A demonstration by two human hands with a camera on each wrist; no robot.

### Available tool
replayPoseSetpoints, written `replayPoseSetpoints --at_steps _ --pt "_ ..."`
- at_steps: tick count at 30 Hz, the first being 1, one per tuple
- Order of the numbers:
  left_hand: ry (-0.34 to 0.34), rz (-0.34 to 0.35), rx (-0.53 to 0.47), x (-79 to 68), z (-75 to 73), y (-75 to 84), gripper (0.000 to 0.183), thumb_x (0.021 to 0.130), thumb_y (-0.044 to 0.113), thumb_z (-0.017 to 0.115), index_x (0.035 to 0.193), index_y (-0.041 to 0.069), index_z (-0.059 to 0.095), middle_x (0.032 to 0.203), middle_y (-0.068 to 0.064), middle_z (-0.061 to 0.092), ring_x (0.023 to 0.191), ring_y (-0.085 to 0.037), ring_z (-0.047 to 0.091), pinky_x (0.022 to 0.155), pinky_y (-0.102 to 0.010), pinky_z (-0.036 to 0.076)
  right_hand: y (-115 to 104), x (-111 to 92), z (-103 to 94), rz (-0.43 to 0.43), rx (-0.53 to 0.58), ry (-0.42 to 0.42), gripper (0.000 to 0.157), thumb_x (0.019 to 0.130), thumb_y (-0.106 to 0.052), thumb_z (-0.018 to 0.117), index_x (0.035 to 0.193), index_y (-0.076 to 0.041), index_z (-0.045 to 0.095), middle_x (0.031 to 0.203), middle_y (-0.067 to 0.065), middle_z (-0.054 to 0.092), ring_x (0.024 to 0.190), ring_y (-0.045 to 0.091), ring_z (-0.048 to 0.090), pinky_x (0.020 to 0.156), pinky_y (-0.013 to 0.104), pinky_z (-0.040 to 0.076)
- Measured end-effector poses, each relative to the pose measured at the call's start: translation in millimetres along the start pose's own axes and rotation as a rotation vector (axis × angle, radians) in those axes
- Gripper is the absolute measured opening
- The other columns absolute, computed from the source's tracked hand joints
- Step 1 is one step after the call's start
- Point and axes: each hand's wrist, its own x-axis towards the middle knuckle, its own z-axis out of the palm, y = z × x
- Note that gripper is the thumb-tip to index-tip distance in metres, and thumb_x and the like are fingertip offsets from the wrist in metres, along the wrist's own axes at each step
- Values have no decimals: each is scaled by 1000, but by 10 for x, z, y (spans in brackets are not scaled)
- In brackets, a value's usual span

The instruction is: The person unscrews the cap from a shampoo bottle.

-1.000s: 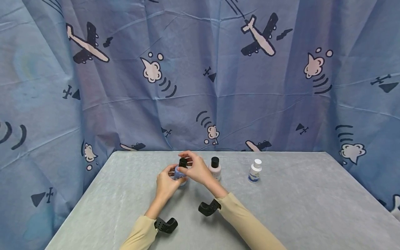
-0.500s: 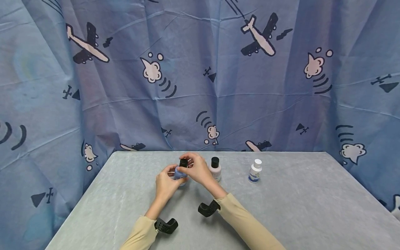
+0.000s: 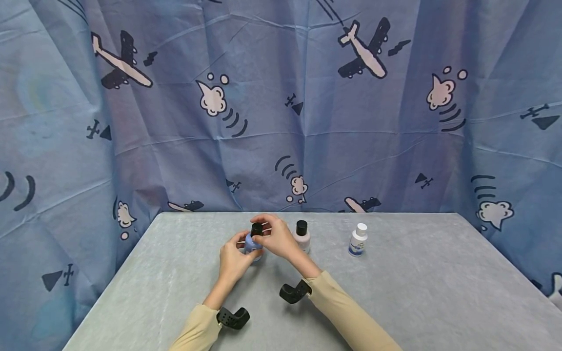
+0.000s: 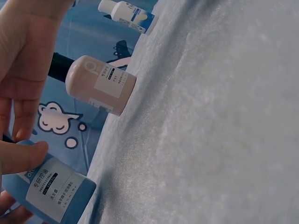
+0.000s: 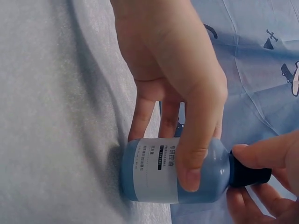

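A blue shampoo bottle (image 5: 212, 170) with a white printed label stands upright on the table (image 3: 184, 282). My left hand (image 3: 233, 259) grips its body, thumb (image 5: 191, 161) across the front and fingers behind. At the top, my right hand (image 3: 280, 239) pinches the black cap (image 5: 247, 173) between thumb and fingertips. The cap sits on the bottle's neck. Just right of my hands is a pale pink bottle (image 4: 100, 84) with a black cap, partly behind my right hand in the head view.
Further right stands a small white bottle (image 3: 358, 240) with a white cap and a blue-banded label. Behind the table's far edge hangs a blue curtain (image 3: 263, 112) printed with planes. Each wrist wears a black camera mount, such as the left one (image 3: 233, 318).
Both hands keep their places on the blue shampoo bottle. The right fingers at the cap shift very slightly; the other bottles stay put.
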Motion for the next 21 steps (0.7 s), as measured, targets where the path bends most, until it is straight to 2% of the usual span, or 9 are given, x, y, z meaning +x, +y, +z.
replayPoseSetpoints --at_steps 7,12,16,21 --pt "-25 24 -6 -4 -9 -24 51 72 18 83 116 1 65 108 -18 70 90 -31 69 78 -44 55 -10 1 -2 -28 54 -33 37 79 9 68 114 -2 64 113 19 66 100 31 67 88 38 55" --pt "-13 20 4 -6 -12 -33 51 71 19 83 116 1 65 107 -18 71 89 -30 69 78 -43 55 -28 -8 2 -37 87 -56 38 80 12 64 116 -1 63 116 20 65 107 33 65 93 39 52" --pt "9 7 27 1 -11 -36 52 71 20 83 116 1 65 104 -18 71 88 -29 69 76 -42 55 -22 -2 18 -6 65 -46 38 81 3 69 118 -3 62 116 17 65 105 30 66 92 35 53" --pt "38 4 47 13 -3 -41 52 69 20 84 114 3 66 101 -14 72 86 -27 69 76 -41 55 -27 3 37 79 10 15 42 80 -14 77 118 -7 62 111 12 68 94 25 69 79 30 56"
